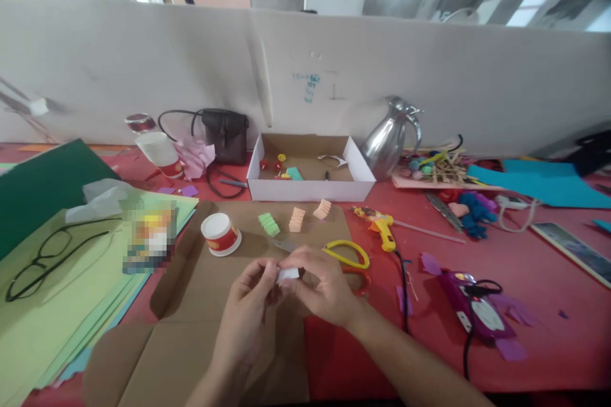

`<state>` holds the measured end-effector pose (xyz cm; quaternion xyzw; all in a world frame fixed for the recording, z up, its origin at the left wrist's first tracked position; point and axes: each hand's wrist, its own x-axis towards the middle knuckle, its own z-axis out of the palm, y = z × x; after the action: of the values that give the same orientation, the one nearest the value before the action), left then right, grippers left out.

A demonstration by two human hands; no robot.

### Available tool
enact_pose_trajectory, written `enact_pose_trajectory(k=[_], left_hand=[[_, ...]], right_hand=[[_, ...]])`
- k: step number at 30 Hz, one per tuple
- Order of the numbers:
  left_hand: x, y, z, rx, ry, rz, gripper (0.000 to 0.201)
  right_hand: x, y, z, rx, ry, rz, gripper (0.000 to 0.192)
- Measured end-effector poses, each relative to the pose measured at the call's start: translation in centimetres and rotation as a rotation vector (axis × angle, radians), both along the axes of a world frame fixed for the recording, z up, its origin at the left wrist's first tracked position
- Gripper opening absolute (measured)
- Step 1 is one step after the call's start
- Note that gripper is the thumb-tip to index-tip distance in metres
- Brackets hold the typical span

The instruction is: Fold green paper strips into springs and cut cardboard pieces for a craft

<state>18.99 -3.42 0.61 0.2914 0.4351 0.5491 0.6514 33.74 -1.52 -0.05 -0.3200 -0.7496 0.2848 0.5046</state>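
From your head camera, your left hand (251, 286) and right hand (317, 283) meet over the flattened cardboard (200, 305), fingertips of both pinched together on a small white folded paper (288, 275), held up close between them so the creases stay tight. Just beyond lie three finished pleated pieces (296, 219), the yellow-handled scissors (346, 254) beside your right hand, and a glue gun (382, 226) near them.
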Motion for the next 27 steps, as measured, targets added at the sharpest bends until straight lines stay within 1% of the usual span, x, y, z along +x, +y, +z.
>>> enact_pose_trajectory(k=[3, 6, 8, 10, 13, 15, 18, 20, 22, 24, 25, 27], left_hand=[[-0.4, -0.1, 0.1, 0.039, 0.012, 0.000, 0.023], [-0.8, -0.2, 0.1, 0.040, 0.049, -0.005, 0.031], [-0.9, -0.5, 0.0, 0.024, 0.079, -0.031, 0.035], [-0.8, -0.7, -0.1, 0.006, 0.085, -0.053, 0.034], [-0.6, -1.1, -0.2, -0.027, 0.070, -0.043, 0.028], [-0.6, -1.3, -0.3, -0.040, 0.064, -0.035, 0.029], [-0.6, -1.7, -0.7, -0.024, 0.067, -0.070, 0.040], [-0.5, -2.1, -1.2, 0.015, 0.099, -0.095, 0.051], [-0.2, -2.7, -1.7, 0.070, 0.126, -0.130, 0.062], [0.2, -3.3, -2.0, 0.128, 0.130, -0.178, 0.072], [0.3, -3.7, -2.0, 0.156, 0.128, -0.204, 0.076], [0.5, -4.2, -1.8, 0.219, 0.158, -0.237, 0.079]], right_hand=[[0.2, -0.1, 0.9, -0.015, -0.065, 0.014, 0.016], [0.4, -0.4, 1.7, -0.097, -0.149, 0.029, 0.017], [0.5, -0.7, 1.9, -0.169, -0.192, -0.005, 0.015], [0.5, -1.0, 2.0, -0.226, -0.220, -0.054, 0.015], [0.4, -1.7, 1.9, -0.256, -0.221, -0.097, 0.017], [0.3, -2.3, 1.9, -0.282, -0.208, -0.126, 0.013], [0.5, -3.0, 1.7, -0.357, -0.200, -0.159, 0.009], [0.7, -3.3, 1.4, -0.371, -0.212, -0.191, 0.008], [0.8, -3.5, 1.0, -0.358, -0.222, -0.265, 0.018], [0.9, -3.6, 0.5, -0.362, -0.179, -0.353, 0.024], [0.8, -3.5, 0.2, -0.402, -0.121, -0.373, 0.025], [0.6, -3.4, -0.4, -0.579, 0.080, -0.338, 0.027]])
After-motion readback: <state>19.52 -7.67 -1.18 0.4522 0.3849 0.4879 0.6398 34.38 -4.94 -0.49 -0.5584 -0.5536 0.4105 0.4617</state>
